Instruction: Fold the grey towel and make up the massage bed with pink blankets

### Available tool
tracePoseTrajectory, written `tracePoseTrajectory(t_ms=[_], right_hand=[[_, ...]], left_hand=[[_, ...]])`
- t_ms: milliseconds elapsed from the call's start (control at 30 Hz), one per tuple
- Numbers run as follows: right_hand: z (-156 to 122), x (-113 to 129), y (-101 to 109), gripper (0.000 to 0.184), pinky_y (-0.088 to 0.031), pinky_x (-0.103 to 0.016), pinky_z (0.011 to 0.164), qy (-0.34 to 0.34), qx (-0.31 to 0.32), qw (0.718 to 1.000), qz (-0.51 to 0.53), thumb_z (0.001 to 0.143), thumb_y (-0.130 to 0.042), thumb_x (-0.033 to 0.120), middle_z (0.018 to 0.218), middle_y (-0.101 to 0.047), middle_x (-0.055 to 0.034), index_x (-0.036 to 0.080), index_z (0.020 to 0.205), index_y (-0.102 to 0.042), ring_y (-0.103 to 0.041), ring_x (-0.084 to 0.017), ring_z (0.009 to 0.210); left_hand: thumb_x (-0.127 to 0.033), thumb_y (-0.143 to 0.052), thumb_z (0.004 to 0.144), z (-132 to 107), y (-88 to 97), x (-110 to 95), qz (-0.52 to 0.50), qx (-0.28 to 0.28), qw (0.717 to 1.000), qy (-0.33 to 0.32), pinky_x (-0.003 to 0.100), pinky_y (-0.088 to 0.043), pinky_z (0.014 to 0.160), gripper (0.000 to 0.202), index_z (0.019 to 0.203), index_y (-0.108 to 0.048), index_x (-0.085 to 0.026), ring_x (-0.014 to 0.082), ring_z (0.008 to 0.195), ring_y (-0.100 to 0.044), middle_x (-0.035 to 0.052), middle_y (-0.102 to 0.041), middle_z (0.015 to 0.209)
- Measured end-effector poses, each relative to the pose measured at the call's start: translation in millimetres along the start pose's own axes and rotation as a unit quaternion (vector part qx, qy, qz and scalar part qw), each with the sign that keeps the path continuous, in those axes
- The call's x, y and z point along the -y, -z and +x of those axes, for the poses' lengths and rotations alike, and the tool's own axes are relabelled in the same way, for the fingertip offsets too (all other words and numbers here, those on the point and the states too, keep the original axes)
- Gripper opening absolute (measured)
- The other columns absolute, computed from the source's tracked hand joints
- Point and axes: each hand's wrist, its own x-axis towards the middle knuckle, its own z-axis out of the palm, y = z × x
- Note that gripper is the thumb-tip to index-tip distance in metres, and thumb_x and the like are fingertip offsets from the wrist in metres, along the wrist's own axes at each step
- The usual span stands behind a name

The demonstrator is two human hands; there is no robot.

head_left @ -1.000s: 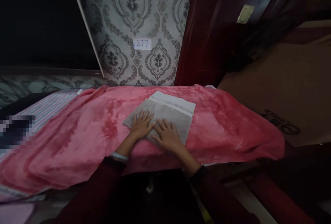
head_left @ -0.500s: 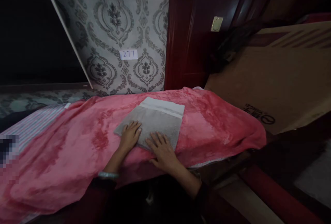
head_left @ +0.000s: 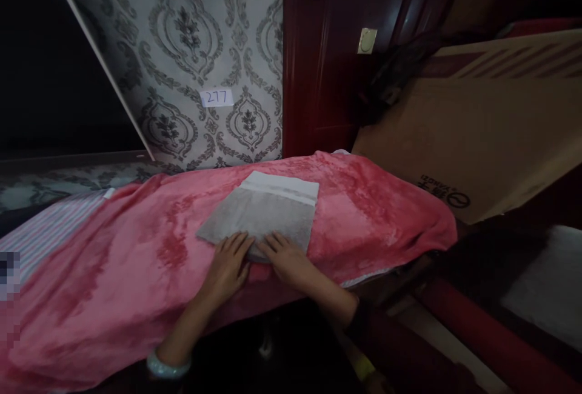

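Observation:
A folded grey towel (head_left: pixel 266 215) with a white band at its far end lies on a pink blanket (head_left: pixel 136 260) spread over a table. My left hand (head_left: pixel 227 260) rests flat at the towel's near edge, fingers stretched out onto the cloth. My right hand (head_left: pixel 286 257) lies flat beside it, fingertips on the same near edge. Both hands are open and hold nothing. A pale bangle (head_left: pixel 167 367) sits on my left wrist.
Patterned grey wallpaper with a "277" label (head_left: pixel 216 98) stands behind the table. A dark red door frame (head_left: pixel 313 60) is to the right of it. A large cardboard box (head_left: pixel 482 139) leans at the right. A striped cloth (head_left: pixel 54 230) shows at the left.
Both hands slid back toward me from the towel's middle to its near edge. The view shifted right and the left sleeve slipped down my forearm.

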Motion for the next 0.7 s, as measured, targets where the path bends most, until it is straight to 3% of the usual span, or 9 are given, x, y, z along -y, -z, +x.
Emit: tracePoseTrajectory(t_ms=[167, 367, 700], right_hand=[[9, 8, 10, 0.054, -0.048, -0.046, 0.106, -0.006, -0.005, 0.999, -0.037, 0.095, -0.047, 0.008, 0.146, -0.056, -0.0186, 0.014, 0.149, -0.049, -0.051, -0.032, 0.134], [22, 8, 38, 0.038, -0.052, -0.036, 0.091, -0.024, 0.040, 0.999, -0.009, 0.097, -0.043, 0.009, 0.122, -0.069, -0.0125, 0.017, 0.130, -0.061, -0.064, -0.026, 0.112], [16, 2, 55, 0.042, -0.050, -0.036, 0.094, -0.043, 0.026, 0.998, 0.027, 0.098, -0.041, 0.009, 0.127, -0.069, -0.0108, 0.019, 0.134, -0.060, -0.064, -0.025, 0.116]], left_hand=[[-0.019, -0.050, 0.086, 7, -4.9, -3, 0.027, -0.001, 1.000, -0.009, 0.058, -0.037, 0.115, 0.056, 0.142, -0.058, -0.014, 0.0354, 0.137, -0.051, 0.0179, -0.058, 0.146], [-0.011, -0.053, 0.082, 21, -0.4, 11, 0.029, -0.021, 0.999, -0.026, 0.053, -0.041, 0.112, 0.058, 0.140, -0.059, -0.013, 0.0324, 0.134, -0.054, 0.0178, -0.062, 0.142], [-0.003, -0.054, 0.078, 41, 6.5, 8, 0.024, -0.055, 0.995, -0.085, 0.044, -0.050, 0.100, 0.049, 0.123, -0.069, -0.017, 0.0282, 0.119, -0.064, 0.0152, -0.072, 0.124]])
